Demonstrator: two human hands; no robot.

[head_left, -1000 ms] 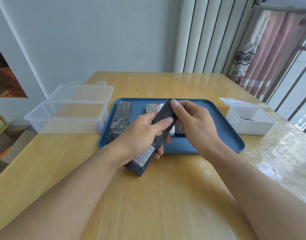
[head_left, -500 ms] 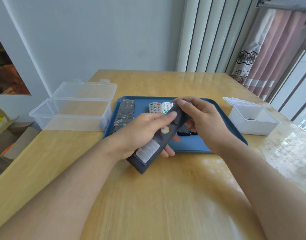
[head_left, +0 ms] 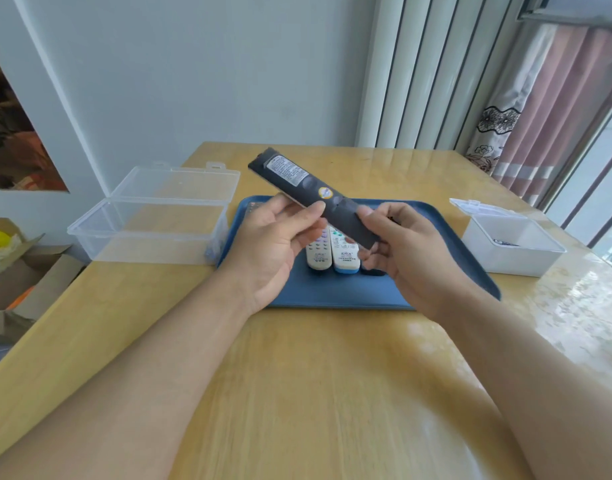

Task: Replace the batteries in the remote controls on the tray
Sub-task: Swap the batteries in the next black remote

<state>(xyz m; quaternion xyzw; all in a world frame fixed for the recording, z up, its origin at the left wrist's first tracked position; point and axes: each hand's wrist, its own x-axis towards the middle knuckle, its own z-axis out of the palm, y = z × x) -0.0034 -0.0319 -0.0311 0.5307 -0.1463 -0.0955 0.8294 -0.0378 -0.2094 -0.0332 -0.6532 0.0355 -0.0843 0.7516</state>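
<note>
Above the tray [head_left: 436, 299]: stiff, light, probably smooth black remote [head_left: 311, 192], back upward, left hand [head_left: 273, 244] pinching its middle, right hand [head_left: 398, 247] gripping its near end.

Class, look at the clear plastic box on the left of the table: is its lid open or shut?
Open. The clear plastic box has its lid swung back behind it, so the top is uncovered.
</note>
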